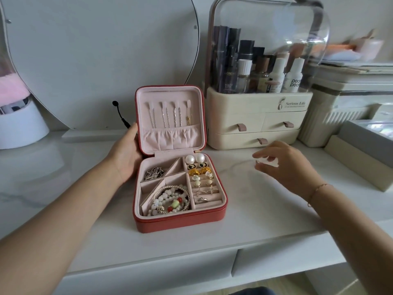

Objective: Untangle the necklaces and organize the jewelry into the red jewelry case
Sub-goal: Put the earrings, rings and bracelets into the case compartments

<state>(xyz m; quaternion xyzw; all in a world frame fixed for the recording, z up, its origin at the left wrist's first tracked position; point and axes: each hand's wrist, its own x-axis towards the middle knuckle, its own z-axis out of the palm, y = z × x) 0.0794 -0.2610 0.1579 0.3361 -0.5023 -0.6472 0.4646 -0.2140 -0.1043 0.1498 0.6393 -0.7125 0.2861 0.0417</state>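
Jewelry case [178, 220] sits open near counter [255, 201] front edge, compartments filled. Left hand [125, 158] grips lid [170, 143] side, likely steadying it. Right hand [285, 167], well apart, pinches small white piece [269, 163] above counter.

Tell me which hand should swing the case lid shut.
Left, probably. The left hand holds the left edge of the lid; the right hand is off beside the case, pinching a small white thing.
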